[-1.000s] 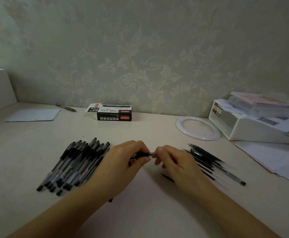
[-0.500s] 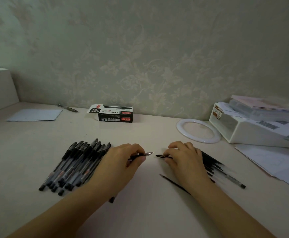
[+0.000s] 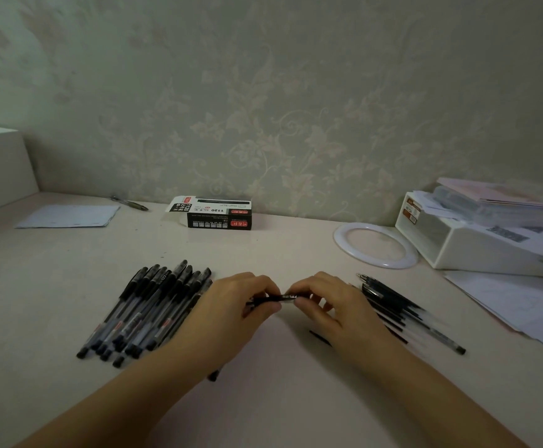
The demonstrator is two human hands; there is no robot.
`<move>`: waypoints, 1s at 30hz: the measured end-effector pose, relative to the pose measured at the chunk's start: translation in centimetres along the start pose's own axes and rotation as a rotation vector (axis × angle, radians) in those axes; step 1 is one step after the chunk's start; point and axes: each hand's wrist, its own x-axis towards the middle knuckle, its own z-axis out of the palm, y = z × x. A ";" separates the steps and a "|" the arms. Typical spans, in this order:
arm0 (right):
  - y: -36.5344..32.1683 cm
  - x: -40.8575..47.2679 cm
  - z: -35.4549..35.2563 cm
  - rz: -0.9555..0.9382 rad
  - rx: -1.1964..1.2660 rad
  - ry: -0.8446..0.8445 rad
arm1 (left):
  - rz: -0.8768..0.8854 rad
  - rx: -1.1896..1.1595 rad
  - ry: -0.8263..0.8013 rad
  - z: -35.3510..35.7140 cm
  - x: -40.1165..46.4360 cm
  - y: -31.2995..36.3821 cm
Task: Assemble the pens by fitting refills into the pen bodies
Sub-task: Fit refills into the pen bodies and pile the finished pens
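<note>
I see a smooth, faintly glossy desk [image 3: 263, 399] and pens [image 3: 147, 312] of clear plastic with matt black caps near its left edge. The box [image 3: 218, 216] at the back edge looks like printed cardboard; the ring [image 3: 376, 245] is glossy white plastic.

We see a dim, greenish picture with soft, even light and faint shadows under the hands [image 3: 231, 305]. The wide lens bends the edges; the right pens [image 3: 402, 313] look blurred.
</note>
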 end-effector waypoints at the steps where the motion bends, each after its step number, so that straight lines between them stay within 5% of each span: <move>1: -0.1 0.0 0.0 -0.014 -0.001 0.000 | 0.006 0.004 -0.012 0.1 0.0 0.0; 30: 0.0 0.0 0.1 -0.010 0.150 0.074 | 0.085 0.015 0.053 0.0 0.1 0.5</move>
